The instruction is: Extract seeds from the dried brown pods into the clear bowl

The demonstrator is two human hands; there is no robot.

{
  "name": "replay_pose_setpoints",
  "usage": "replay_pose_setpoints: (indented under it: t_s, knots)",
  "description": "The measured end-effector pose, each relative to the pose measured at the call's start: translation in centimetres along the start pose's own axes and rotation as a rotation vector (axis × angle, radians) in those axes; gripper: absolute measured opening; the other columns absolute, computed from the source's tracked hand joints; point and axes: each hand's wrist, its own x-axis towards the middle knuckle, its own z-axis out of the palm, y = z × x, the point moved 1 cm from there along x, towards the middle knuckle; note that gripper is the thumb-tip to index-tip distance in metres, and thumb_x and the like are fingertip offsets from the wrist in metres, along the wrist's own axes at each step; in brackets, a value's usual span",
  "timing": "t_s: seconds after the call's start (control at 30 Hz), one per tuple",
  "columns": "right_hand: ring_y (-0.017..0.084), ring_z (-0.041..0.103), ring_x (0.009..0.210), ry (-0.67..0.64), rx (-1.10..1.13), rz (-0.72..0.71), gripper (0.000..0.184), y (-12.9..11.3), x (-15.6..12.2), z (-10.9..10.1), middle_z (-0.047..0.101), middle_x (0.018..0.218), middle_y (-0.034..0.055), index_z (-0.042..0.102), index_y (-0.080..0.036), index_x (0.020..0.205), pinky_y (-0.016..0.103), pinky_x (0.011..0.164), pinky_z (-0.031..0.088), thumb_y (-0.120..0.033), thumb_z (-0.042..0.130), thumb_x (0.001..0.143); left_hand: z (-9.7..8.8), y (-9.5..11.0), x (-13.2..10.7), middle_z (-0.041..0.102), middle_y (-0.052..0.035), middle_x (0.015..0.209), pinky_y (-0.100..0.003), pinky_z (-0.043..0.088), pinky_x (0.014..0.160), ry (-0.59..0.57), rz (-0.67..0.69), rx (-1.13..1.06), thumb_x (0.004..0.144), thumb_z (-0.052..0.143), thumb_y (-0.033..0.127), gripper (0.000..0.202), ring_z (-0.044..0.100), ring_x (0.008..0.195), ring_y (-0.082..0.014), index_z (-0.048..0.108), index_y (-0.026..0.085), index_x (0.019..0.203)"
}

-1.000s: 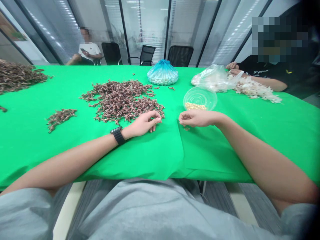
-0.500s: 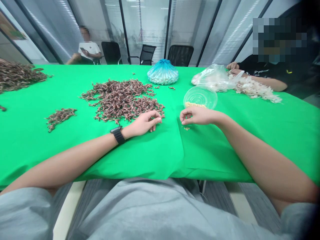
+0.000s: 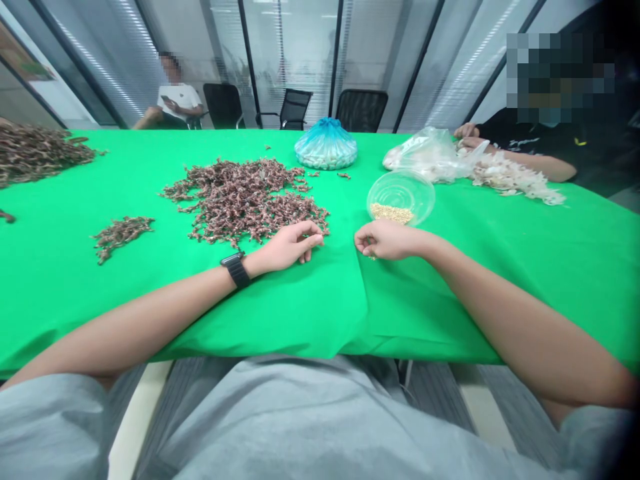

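My left hand rests on the green cloth beside the near edge of a large pile of small reddish-brown, twisted dried pieces. Its thumb and index fingertip come together, and anything between them is too small to make out. My right hand hangs just over the cloth, fingers curled down in a pinch; what they hold is hidden. A few golden grains show beneath it. Right behind this hand, a clear round plastic bowl leans toward me with a heap of golden grains in it.
A small brown pile lies left, a bigger one at far left. Behind stand a tied blue-topped bag and a clear bag. At right a person's hands are near pale flakes. Another person sits beyond the table.
My right hand has moved slightly left and toward me, over the loose grains, uncovering more of the grains in the bowl. My left hand has stayed in place.
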Motion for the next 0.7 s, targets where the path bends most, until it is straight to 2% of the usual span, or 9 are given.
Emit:
replay_pose_setpoints:
  t_s: [0.23,0.4,0.53,0.7]
  knots:
    - [0.016,0.051,0.064,0.025,-0.108,-0.027,0.015,-0.8,-0.1,0.2,0.062,0.068,0.0021,0.055,-0.019,0.068,0.029,0.061,0.03,-0.005,0.054,0.067,-0.1,0.0,0.0,0.061,0.0002,0.069,-0.018,0.05,0.048,-0.001,0.0,0.007,0.097,0.058,0.049,0.035,0.058,0.054,-0.0087,0.06,0.014,0.101]
    - [0.016,0.048,0.064,0.087,-0.046,0.002,0.012,-0.3,0.0,0.3,0.059,0.068,0.0008,0.051,-0.02,0.075,0.028,0.061,0.028,-0.008,0.052,0.075,-0.2,-0.1,0.0,0.06,0.0011,0.067,-0.018,0.05,0.048,-0.008,0.016,0.002,0.098,0.057,0.05,0.037,0.058,0.053,-0.0086,0.06,0.014,0.101]
    - [0.016,0.052,0.068,0.171,-0.014,0.041,0.008,0.3,0.3,0.0,0.064,0.076,0.0024,0.056,-0.019,0.081,0.027,0.063,0.031,-0.012,0.053,0.079,-0.1,-0.2,-0.1,0.06,0.0009,0.067,-0.018,0.05,0.049,-0.013,0.013,0.006,0.098,0.056,0.051,0.037,0.059,0.054,-0.0088,0.06,0.014,0.103]
    - [0.017,0.058,0.068,0.111,-0.001,0.038,0.006,0.9,0.3,-0.4,0.068,0.074,0.0021,0.068,-0.019,0.083,0.027,0.065,0.035,-0.022,0.064,0.08,-0.2,-0.2,-0.1,0.06,0.0007,0.066,-0.019,0.05,0.049,-0.012,0.009,0.013,0.098,0.056,0.051,0.038,0.059,0.054,-0.0092,0.06,0.014,0.102]
